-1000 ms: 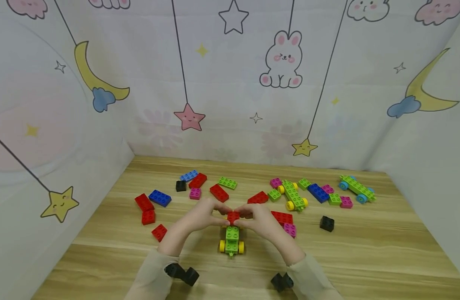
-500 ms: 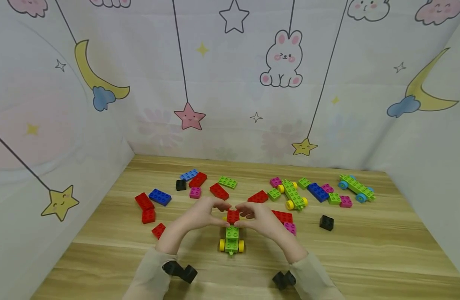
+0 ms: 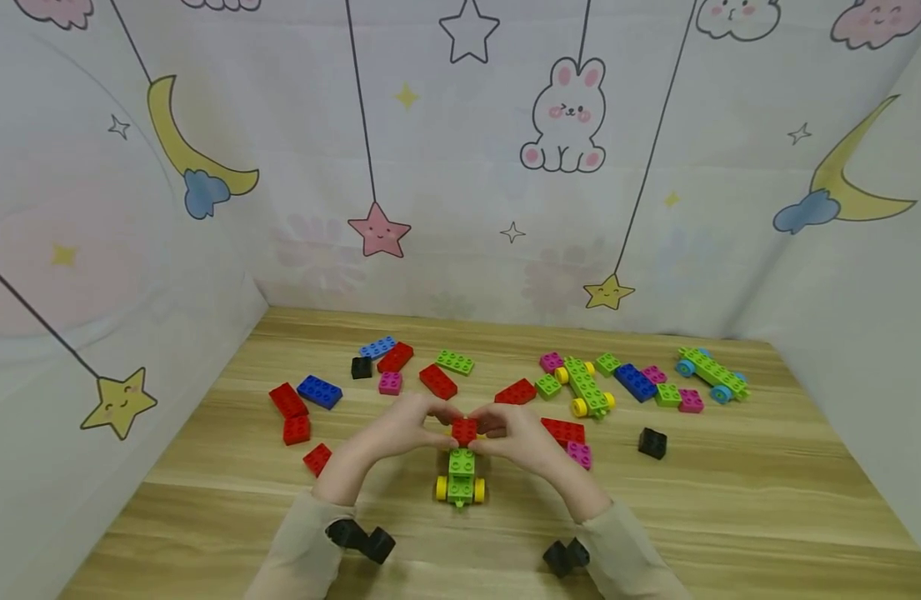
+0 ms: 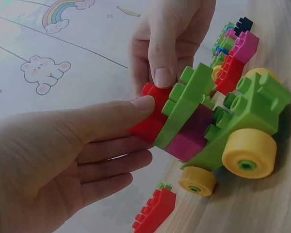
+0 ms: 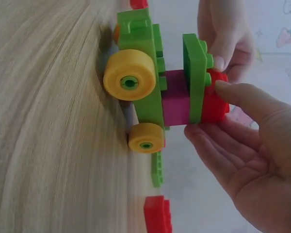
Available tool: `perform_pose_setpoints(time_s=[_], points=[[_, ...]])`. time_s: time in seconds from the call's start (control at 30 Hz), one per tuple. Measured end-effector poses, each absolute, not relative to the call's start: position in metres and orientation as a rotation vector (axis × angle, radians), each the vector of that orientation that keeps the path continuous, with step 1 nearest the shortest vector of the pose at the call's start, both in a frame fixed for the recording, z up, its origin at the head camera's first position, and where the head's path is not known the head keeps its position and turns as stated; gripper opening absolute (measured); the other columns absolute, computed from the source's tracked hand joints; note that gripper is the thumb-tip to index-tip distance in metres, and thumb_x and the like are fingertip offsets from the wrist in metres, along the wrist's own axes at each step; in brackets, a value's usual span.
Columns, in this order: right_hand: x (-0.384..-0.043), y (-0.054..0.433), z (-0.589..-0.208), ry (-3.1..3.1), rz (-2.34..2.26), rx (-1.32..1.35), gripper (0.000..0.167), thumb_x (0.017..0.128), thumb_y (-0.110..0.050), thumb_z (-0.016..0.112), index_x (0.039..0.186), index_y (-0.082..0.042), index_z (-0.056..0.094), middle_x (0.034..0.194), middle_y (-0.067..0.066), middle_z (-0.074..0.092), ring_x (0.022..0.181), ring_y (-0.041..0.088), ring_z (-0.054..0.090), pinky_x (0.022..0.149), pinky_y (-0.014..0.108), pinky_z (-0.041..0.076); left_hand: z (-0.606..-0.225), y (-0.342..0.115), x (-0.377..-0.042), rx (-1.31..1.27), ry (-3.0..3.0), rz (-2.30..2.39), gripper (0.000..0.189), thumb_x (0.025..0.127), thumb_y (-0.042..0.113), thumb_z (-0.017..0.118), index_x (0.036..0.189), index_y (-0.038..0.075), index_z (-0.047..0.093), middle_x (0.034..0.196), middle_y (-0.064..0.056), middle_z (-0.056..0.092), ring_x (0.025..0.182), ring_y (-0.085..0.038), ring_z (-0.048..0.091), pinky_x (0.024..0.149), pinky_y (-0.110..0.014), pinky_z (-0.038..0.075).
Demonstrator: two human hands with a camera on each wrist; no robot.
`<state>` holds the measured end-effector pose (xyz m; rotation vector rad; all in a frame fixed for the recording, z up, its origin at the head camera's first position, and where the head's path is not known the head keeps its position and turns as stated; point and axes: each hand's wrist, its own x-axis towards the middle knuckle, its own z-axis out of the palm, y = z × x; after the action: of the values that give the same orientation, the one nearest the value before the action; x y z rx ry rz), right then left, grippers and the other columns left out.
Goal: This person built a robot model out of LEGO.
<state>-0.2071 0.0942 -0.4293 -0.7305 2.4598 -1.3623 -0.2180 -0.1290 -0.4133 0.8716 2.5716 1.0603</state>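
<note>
A toy car of building bricks stands on the table in front of me, its green base carrying yellow wheels. On the base sits a magenta brick, topped by a green brick that overhangs it. A red brick is uppermost. My left hand holds that red brick from the left, thumb on its near side and fingers beyond. From the right, my right hand pinches the same brick, its thumb almost meeting the left one. The red brick's far side is partly hidden by fingers.
Loose red, blue, black and magenta bricks lie left, including a blue brick. To the right are another yellow-wheeled base, a blue-wheeled base, a black brick and several small bricks. A printed cloth wall closes off the back.
Half a second ago the far fingers of both hands stood slightly off the red brick; now they are closer around it again. The car stays in nearly the same place.
</note>
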Motion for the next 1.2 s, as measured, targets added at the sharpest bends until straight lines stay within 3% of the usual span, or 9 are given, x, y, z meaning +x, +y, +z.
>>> perform_pose_setpoints(time_s=[0.47,0.77,1.2], points=[[-0.207,0.067,-0.426,2.476,-1.406,-0.816,0.035,0.09,-0.014,0.07,0.121,0.001,0.065,0.116,0.015,0.07,0.105,0.028,0.068,0.091,0.035,0.056,-0.396,-0.157,-0.216,0.917,2.567,1.063,0.031,0.085,0.021,0.076,0.113,0.007,0.071,0.11,-0.006,0.073,0.105,-0.025,0.067,0.091,-0.043,0.055],[-0.211,0.039,-0.429,2.488,-1.417,-0.813,0.037,0.09,-0.015,0.071,0.123,0.001,0.064,0.118,0.016,0.068,0.106,0.029,0.067,0.091,0.037,0.055,-0.393,-0.18,-0.218,0.696,2.572,1.053,0.036,0.085,0.023,0.077,0.116,0.006,0.07,0.115,-0.01,0.07,0.109,-0.03,0.064,0.093,-0.051,0.052],[-0.225,0.007,-0.434,2.524,-1.338,-0.81,0.039,0.089,-0.017,0.072,0.125,-0.004,0.065,0.119,0.01,0.069,0.105,0.023,0.068,0.091,0.031,0.055,-0.392,-0.203,-0.22,0.573,2.61,0.997,0.039,0.086,0.02,0.075,0.121,0.005,0.067,0.121,-0.013,0.068,0.115,-0.033,0.061,0.095,-0.048,0.052]])
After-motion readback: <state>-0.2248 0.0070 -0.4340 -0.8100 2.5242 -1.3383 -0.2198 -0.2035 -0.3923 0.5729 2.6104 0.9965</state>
